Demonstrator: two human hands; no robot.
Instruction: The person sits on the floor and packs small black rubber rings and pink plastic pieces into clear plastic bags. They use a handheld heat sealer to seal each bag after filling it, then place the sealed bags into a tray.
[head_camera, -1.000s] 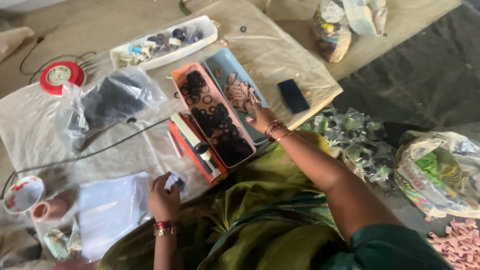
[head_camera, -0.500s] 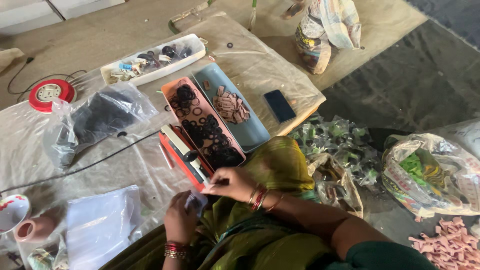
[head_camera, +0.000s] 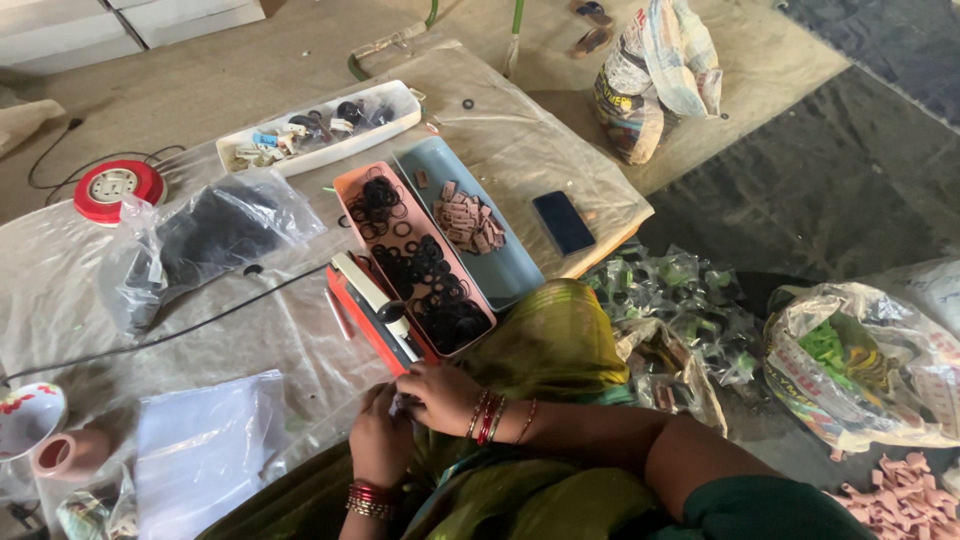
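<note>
Both hands brought together at near edge of low table: left hand (head_camera: 380, 440) and right hand (head_camera: 440, 395) pinching small pale piece (head_camera: 400, 405), mostly hidden. Risk judged: piece dropped into lap folds; pink tray (head_camera: 345, 190) of black rings knocked by right wrist, just beside.

You've got a low board (head_camera: 600, 215) w/ clear plastic sheet (head_camera: 300, 330) over it. On it: pink tray (head_camera: 350, 190), blue tray (head_camera: 515, 285), white tray (head_camera: 400, 95), phone (head_camera: 563, 222), red sealer (head_camera: 365, 305).

Pink tray (head_camera: 352, 186), black rings (head_camera: 430, 285); blue-grey tray (head_camera: 515, 280); red reel (head_camera: 115, 187); green-yellow garment (head_camera: 550, 345).
</note>
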